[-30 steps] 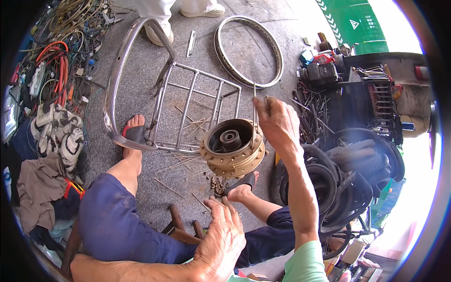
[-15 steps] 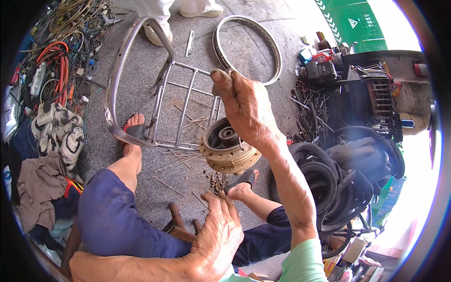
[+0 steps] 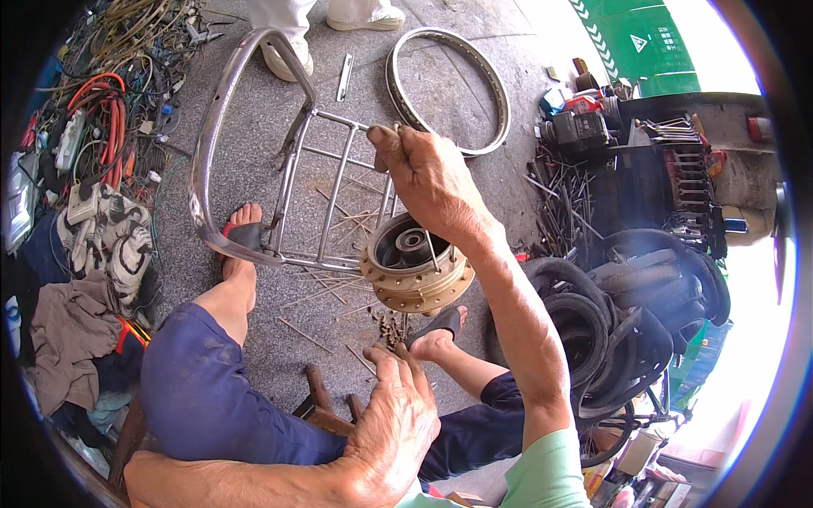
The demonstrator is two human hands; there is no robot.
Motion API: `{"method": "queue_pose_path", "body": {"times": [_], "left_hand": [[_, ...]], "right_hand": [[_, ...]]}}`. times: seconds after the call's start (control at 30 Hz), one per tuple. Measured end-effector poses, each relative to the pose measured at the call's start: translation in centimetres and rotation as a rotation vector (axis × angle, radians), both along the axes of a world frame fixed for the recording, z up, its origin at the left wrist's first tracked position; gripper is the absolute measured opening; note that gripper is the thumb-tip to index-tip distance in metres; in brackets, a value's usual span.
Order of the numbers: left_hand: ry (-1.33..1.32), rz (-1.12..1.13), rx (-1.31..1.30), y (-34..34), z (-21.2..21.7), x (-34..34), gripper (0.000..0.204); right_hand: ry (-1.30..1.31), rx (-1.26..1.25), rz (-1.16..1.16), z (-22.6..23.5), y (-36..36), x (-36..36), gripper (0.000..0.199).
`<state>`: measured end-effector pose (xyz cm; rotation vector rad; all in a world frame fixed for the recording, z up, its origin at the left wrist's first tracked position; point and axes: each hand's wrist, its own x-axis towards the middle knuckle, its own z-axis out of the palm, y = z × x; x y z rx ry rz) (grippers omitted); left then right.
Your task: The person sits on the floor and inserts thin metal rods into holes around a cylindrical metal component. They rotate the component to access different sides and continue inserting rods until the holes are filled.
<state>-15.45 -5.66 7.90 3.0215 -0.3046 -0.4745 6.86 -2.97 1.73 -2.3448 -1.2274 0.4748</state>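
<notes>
A gold-coloured wheel hub [image 3: 417, 271], drilled with holes around its flanges, is tilted in front of me beside the end of a chrome tube rack [image 3: 330, 203]. Above it my right hand [image 3: 430, 173] is closed in a pinch. A thin metal spoke [image 3: 433, 252] rises from the hub's flange toward that hand; its upper end is hidden behind the fingers. Below the hub my left hand [image 3: 394, 411] has its fingers bent together, close to a thin rod under the hub. What these fingers hold, if anything, is hidden.
Loose spokes [image 3: 305, 334] and small nipples [image 3: 389, 330] lie on the grey floor. A bare wheel rim [image 3: 500, 102] rests farther off. Black tyres [image 3: 567, 322] and tools are piled at right, cables [image 3: 110, 127] and rags [image 3: 76, 322] at left. Another person's white shoes [image 3: 364, 17] stand at the far side.
My right hand has shifted a little left, and the spoke below it leans farther left at its top. The left hand and the hub have hardly moved.
</notes>
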Motion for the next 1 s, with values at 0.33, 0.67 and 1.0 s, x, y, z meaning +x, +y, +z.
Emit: {"method": "queue_pose_path", "body": {"times": [0.33, 0.67, 1.0], "left_hand": [[0.035, -0.051, 0.008, 0.4, 0.1, 0.4, 0.034], [0.1, -0.105, 0.015, 1.3, 1.1, 0.5, 0.035], [-0.098, 0.173, 0.076, 6.4, 1.6, 3.3, 0.03]], "right_hand": [[-0.072, -0.305, 0.311, -1.2, 1.7, -2.2, 0.041], [-0.008, -0.25, 0.299, 0.3, -0.4, -1.9, 0.022], [-0.02, -0.323, 0.329, 1.1, -4.4, -2.4, 0.014]]}}
